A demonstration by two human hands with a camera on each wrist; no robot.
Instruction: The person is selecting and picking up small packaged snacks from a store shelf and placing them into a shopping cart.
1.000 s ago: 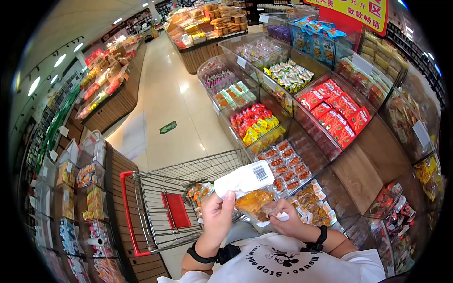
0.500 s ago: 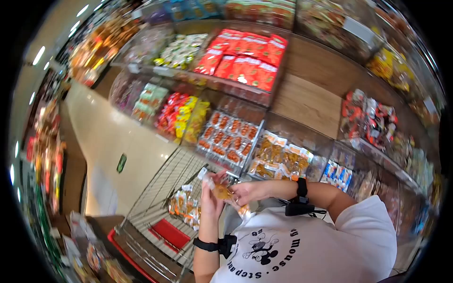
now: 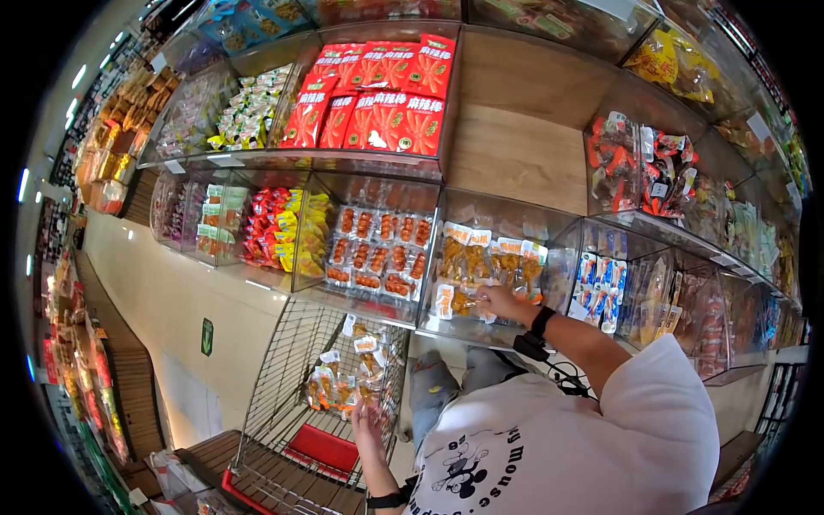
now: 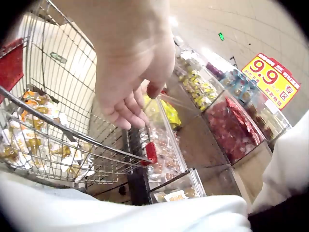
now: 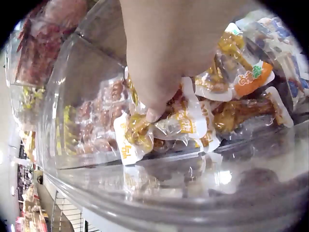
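Note:
My right hand [image 3: 505, 305] reaches into a clear bin of vacuum-packed drumsticks [image 3: 468, 257]. In the right wrist view its thumb lies on a vacuum-packed drumstick [image 5: 140, 133] near the bin's front wall, and the hand pinches that pack; the other fingers are hidden behind the hand. My left hand [image 3: 367, 429] hangs by the cart's side with fingers loosely bent and nothing in them, as the left wrist view also shows [image 4: 133, 82]. Several similar packs [image 3: 335, 386] lie inside the shopping cart [image 3: 283, 378].
Left of the drumstick bin sits a bin of small red-brown snack packs [image 3: 378, 249]; to its right are blue-and-white packs [image 3: 601, 283]. Red bags [image 3: 386, 94] fill an upper bin beside a bare wooden compartment [image 3: 515, 154]. Clear bin walls [image 3: 506, 330] stand around the right hand.
A second ago both hands held a drumstick pack with a white label; now the left hand is without it, lower by the cart. The right hand has moved right into the bin. The view has turned right.

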